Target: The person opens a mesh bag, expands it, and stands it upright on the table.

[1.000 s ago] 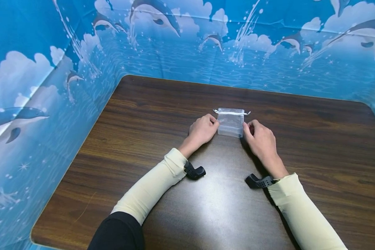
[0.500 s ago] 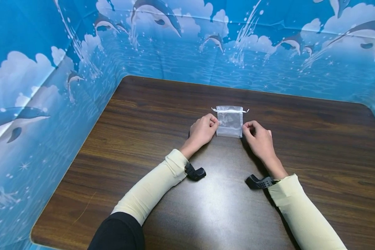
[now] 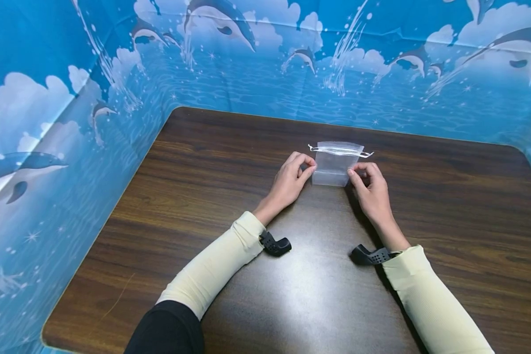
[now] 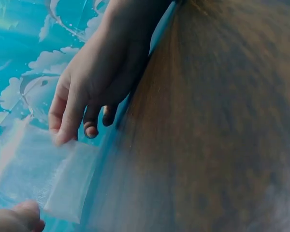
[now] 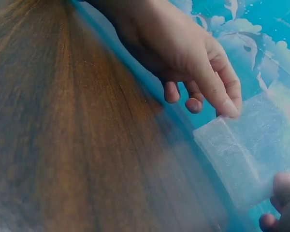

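Observation:
A small sheer white drawstring pouch is held up between both hands over the far middle of the table, its corded mouth toward the back. My left hand pinches its left edge between thumb and forefinger. On the opposite edge, the thumb and forefinger of my right hand do the same. White cord ends stick out at both top corners. In the left wrist view, the pouch looks flat and see-through. The right wrist view has a seam running across the pouch near its bottom.
The dark wood-grain table has rounded corners and spreads wide around both arms. A blue curtain with dolphins hangs along the back and left edges. Each wrist wears a black camera mount.
The pouch has shifted slightly right and farther back, and its top now tilts to the right. Both hands have moved with it, fingers more extended than before.

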### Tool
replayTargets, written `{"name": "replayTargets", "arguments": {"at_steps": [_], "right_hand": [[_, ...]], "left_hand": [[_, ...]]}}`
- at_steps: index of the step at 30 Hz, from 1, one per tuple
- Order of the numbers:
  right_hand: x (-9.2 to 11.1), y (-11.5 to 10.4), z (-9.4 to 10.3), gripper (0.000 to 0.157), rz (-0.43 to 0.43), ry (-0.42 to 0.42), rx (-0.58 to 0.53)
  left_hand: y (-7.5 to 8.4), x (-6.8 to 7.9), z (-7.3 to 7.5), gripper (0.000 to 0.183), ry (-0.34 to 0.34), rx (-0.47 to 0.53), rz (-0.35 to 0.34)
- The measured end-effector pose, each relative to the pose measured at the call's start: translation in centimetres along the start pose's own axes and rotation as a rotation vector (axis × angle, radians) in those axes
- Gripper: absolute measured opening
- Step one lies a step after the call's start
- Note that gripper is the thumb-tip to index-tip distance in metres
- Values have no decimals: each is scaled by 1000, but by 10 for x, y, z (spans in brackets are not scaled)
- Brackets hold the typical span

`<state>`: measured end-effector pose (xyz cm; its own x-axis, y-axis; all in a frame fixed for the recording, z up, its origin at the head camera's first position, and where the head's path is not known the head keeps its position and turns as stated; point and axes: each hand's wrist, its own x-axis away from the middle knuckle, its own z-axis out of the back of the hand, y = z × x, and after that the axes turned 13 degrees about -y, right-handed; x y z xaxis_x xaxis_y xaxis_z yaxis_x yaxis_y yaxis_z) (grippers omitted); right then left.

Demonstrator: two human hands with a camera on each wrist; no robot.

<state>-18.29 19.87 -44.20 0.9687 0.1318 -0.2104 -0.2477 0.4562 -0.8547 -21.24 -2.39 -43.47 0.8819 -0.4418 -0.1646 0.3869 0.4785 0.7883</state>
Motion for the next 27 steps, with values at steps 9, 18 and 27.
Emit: {"name": "replayTargets", "arguments": {"at_steps": [9, 18, 27], "right_hand": [[-1, 10, 1, 18, 55, -16, 87], [-2, 8, 0, 17, 70, -14, 115], [-2, -2, 13, 27, 173, 6, 137]], "left_hand": [[2, -4, 24, 45, -140, -80, -106], [35, -8, 48, 28, -121, -318, -330], [38, -7, 45, 19, -113, -461, -256]]}}
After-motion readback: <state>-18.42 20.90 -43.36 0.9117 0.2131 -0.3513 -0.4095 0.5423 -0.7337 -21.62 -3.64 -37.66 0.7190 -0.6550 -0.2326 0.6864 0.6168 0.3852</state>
